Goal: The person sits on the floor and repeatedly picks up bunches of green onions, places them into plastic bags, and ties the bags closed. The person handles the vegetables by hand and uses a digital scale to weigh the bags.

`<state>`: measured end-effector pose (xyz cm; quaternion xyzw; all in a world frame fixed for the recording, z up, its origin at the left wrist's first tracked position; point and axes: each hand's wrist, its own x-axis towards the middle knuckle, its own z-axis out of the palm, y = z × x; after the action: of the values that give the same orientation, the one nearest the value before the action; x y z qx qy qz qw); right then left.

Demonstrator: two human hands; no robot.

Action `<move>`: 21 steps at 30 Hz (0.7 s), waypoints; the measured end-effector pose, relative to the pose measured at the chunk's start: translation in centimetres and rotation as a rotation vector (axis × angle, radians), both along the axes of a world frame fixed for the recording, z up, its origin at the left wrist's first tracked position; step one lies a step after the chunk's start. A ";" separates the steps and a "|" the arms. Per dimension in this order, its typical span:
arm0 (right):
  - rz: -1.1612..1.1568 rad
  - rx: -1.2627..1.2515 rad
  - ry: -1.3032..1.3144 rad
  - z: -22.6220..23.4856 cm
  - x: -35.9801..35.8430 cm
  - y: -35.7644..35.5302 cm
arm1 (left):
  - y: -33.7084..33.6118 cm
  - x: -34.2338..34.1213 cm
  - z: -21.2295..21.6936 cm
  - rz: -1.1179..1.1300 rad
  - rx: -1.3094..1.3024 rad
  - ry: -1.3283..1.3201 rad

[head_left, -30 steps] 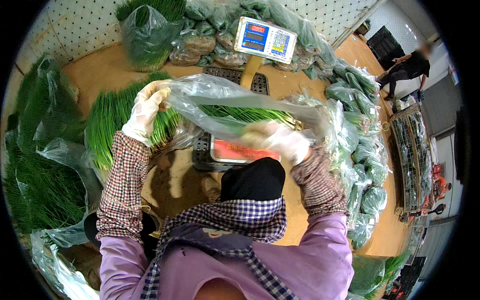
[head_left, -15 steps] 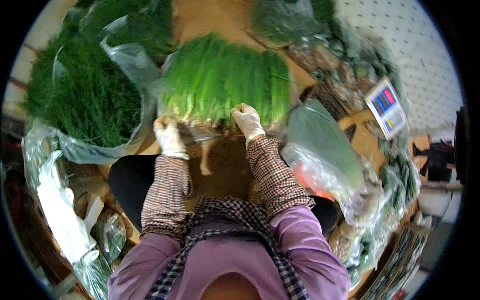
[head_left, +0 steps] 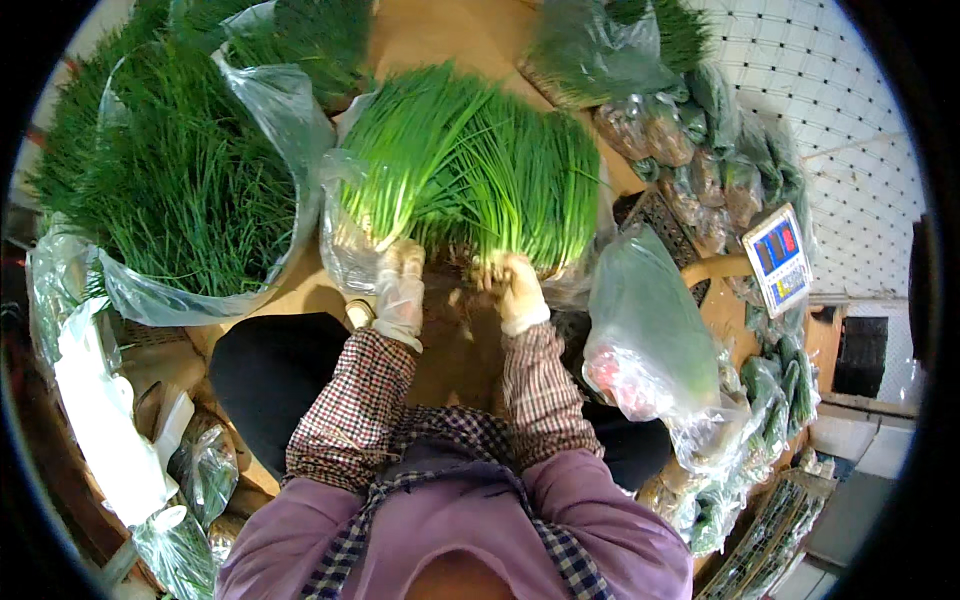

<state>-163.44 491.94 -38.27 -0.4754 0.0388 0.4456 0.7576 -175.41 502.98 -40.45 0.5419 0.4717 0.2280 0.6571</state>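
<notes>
Plainly, the green stalks lie at twelve o'clock from the middle of the view, spread in a broad, thick mass just beyond both hands. They are thin, long and grass-like, vivid green along most of their length, paling to yellowish white toward the ends at six o'clock. Those near ends look uneven, with brownish, stringy root bits between the hands. Toward the ten o'clock side, one clump leans its tips to one o'clock and crosses over its neighbours; on the two o'clock side the stalks run straighter and closer together. Clear plastic shows along the mass at its nine o'clock edge, crumpled and shiny.

The left hand, in a whitish glove, touches the pale lower ends; its fingertips are partly hidden, so whether it is clamped cannot be told. The right hand, gloved alike, has its fingers curled together on the root ends.

At ten o'clock stands a large bag of darker greens. At three o'clock sit a cloudy plastic bag and, beyond it, a scale display.
</notes>
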 end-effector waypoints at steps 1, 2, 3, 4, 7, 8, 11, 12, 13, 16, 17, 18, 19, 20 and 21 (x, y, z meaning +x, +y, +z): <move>-0.009 0.042 0.091 0.2 -0.4 -1.2 | -1.1 0.5 -2.1 -0.042 -0.185 -0.069; -0.099 -0.070 0.102 -0.5 -0.9 -2.3 | -2.6 1.5 -2.3 -0.145 -0.112 -0.100; -0.182 -0.172 0.117 -0.7 -1.9 -2.3 | -4.0 2.2 -2.3 -0.239 -0.029 -0.130; -0.200 -0.304 0.111 -0.9 -2.9 -2.2 | -5.6 2.7 -2.6 -0.320 0.002 -0.077; 0.181 -0.014 -0.100 -5.4 -1.3 -4.9 | -7.3 2.4 2.3 -0.473 0.029 0.010; 0.176 -0.054 -0.075 -5.3 -0.4 -5.2 | -6.8 1.7 2.4 -0.345 -0.089 -0.159; 0.061 0.264 -0.056 -4.6 1.3 -6.8 | -5.7 -0.4 -0.7 -0.015 -0.258 -0.442; 0.045 0.235 0.072 -3.2 1.1 -6.7 | -5.0 -0.4 -0.8 -0.104 -0.521 -0.313; 0.027 0.206 0.199 -1.8 0.7 -6.6 | -4.6 -0.1 -0.9 -0.195 -0.782 -0.177; 0.330 -0.318 -0.145 4.3 -1.9 -6.4 | -7.4 1.9 -4.2 -0.080 -0.784 -0.361; 0.284 -0.007 -0.457 -2.0 -1.3 -8.6 | -9.8 3.2 -3.7 -0.141 -0.786 -0.449; 0.423 -0.167 -0.725 0.7 -1.4 -7.5 | -10.1 2.8 -3.2 -0.157 -0.736 -0.484; 0.537 -0.335 -1.006 4.1 -1.5 -6.6 | -10.7 2.5 -2.2 -0.187 -0.695 -0.529; 0.458 -0.409 -0.728 9.6 -2.5 -4.7 | -11.0 2.4 -1.5 -0.224 -0.657 -0.565; 0.284 -0.385 -1.130 9.3 -2.0 -4.6 | -12.1 2.9 -0.2 -0.302 -0.631 -0.601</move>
<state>-165.46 487.34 -28.98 -0.7670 -0.3526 0.2061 0.4949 -172.48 490.88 -40.70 0.2878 0.2223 0.1219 0.9236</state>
